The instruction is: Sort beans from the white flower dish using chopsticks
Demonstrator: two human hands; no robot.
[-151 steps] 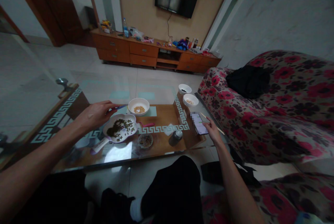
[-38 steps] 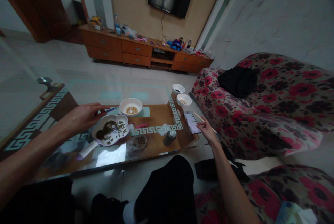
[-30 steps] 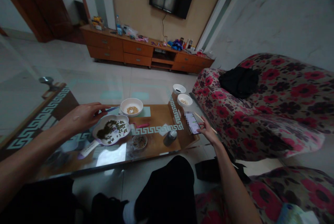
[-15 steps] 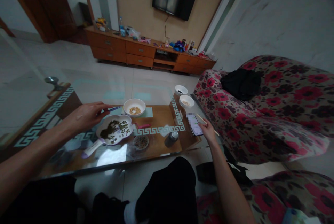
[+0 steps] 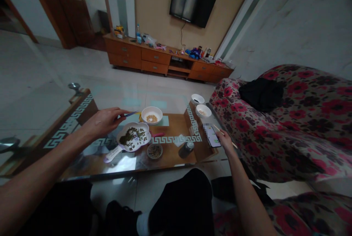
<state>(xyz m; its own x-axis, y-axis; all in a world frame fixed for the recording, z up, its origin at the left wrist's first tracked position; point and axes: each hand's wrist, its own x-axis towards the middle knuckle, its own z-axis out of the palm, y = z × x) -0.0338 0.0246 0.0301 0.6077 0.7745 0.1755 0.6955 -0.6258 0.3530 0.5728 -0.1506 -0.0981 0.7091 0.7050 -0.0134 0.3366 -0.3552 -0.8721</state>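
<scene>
My left hand (image 5: 103,123) is shut on a thin blue-purple chopstick (image 5: 131,113), whose tip reaches just above a white scalloped dish with a handle (image 5: 114,153). That dish holds a heap of dark green beans (image 5: 134,137). My right hand (image 5: 226,140) grips a pair of wooden chopsticks (image 5: 224,135) beside a smartphone (image 5: 212,136) with a lit screen. Close to the phone stands a white bowl of pale beans (image 5: 203,111). A white bowl of yellow soybeans (image 5: 151,115) sits beyond the dish.
A glass-topped table (image 5: 176,148) with a wooden inlay carries a small bowl of mixed beans (image 5: 154,151), a dark-topped bowl (image 5: 197,99), a metal can (image 5: 187,149) and a pink utensil (image 5: 157,134). A floral sofa (image 5: 275,129) lines the right side.
The whole view has shifted slightly as my head moved. Both hands keep their holds, and the dish and bowls stay in place on the table.
</scene>
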